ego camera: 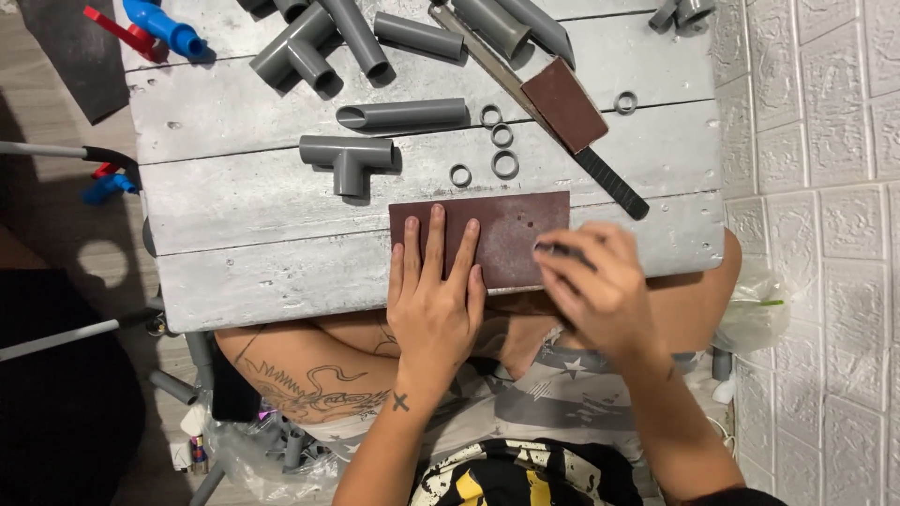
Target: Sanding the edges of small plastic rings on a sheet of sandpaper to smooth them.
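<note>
- Nearest to us, our left hand [433, 295] lay flat, palm down, fingers spread and straight, on the left half of the brown sandpaper sheet [511, 225]. We judged the flat press was there to pin the sheet to the board so it could not slide.
- Just beside it, our right hand [600, 281] hovered over the sheet's right end, fingers curled together and pinched on a small dark piece [561, 250]. The piece was mostly hidden by the fingertips; it may have been a ring like those farther off, but we could not tell. It met the sheet near its right edge, which looked like a hold for rubbing it against the grit.
- The sheet sat at the near edge of the grey plank table [281, 215], its long axis running left to right, parallel to the planks and square to our forearms.
- Beyond it, four small grey rings [503, 164] lay loose, close together, within easy reach.
- Left of them a grey tee fitting [347, 159] rested with its stem towards us, and a short grey pipe [403, 114] with a slanted cut end lay lengthwise.
- A sanding block on a long file [562, 105] crossed diagonally, handle towards the right.
- Farthest, more grey pipe fittings [309, 42] crowded the back edge, with a blue and red tool [155, 26] at the far left corner.
</note>
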